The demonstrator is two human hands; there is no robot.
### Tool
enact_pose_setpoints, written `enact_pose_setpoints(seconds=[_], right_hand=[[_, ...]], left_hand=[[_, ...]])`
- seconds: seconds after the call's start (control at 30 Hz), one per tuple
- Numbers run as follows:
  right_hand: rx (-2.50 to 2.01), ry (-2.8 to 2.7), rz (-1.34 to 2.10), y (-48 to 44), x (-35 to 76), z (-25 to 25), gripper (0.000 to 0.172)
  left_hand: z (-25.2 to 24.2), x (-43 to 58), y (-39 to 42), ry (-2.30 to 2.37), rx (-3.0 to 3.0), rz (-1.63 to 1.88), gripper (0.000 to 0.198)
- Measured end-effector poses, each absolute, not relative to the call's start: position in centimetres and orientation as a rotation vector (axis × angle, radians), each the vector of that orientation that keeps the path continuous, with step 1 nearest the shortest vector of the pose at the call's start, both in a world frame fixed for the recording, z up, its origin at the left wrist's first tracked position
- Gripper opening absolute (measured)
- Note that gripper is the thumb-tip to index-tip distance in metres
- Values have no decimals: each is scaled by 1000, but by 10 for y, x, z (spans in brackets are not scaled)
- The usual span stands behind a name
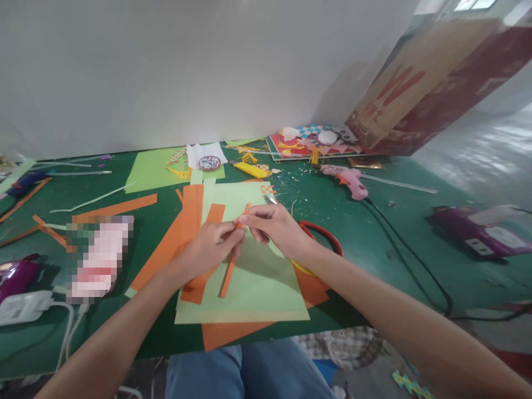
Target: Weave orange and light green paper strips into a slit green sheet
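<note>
My left hand (208, 246) and my right hand (276, 227) meet over a light green paper sheet (257, 282) on the green table (374, 238). Both pinch the same narrow orange paper strip (230, 271), which runs from near my fingertips down toward me. The fingers of each hand are closed on it. Wider orange strips (189, 221) lie under and beside the green sheet. Red-handled scissors (324, 235) rest just right of my right wrist, partly hidden by it.
A pink glue gun (349, 182) with a black cord lies at the back right, a purple device (477, 230) farther right. A cardboard box (428, 88) leans at the back. Paper scraps, a yellow cutter (250, 169), a white power adapter (25, 307) and loose orange strips (114, 209) sit left.
</note>
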State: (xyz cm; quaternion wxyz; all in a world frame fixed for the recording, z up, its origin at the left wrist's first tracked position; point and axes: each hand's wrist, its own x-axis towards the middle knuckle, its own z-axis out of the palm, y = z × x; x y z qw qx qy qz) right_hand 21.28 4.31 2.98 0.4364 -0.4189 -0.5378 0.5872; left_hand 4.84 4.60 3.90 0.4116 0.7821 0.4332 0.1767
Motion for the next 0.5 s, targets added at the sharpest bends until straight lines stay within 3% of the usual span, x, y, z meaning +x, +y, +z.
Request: enact_pose_setpoints(seconds=[0.5], right_hand=[[-1043, -1272, 1454, 43, 212, 31, 27]], left_hand=[[40, 47, 45, 1084, 1867, 412, 37]])
